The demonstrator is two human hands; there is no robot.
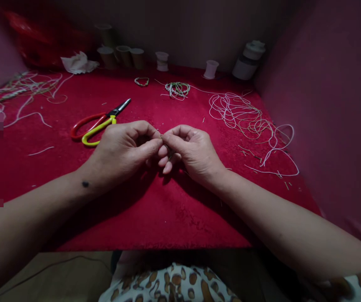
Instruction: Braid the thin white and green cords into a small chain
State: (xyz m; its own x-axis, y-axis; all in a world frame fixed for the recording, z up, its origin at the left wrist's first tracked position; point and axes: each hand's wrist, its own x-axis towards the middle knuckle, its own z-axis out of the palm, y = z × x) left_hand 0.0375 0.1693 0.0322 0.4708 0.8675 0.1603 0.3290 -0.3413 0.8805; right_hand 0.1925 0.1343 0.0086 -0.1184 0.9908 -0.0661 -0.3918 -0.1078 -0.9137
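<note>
My left hand (126,144) and my right hand (194,151) meet over the middle of the red-covered table (174,218). Thumb and forefinger of each are pinched together, tips touching, around something small and thin, mostly hidden by the fingers. Red-and-yellow scissors (100,123) lie beside my left hand, blades closed and pointing away. Beyond the hands are a small braided loop (141,82) and a green-and-white braided bundle (177,89). Tangled pale cord (237,111) spreads out to the right of my right hand.
More cord (29,86) lies at the far left. Along the back stand cardboard tubes (123,56), white spools (211,69), a capped bottle (248,61), crumpled tissue (79,63) and a red plastic bag (38,37). Short cord scraps (251,154) are scattered at right. Pink walls flank the table.
</note>
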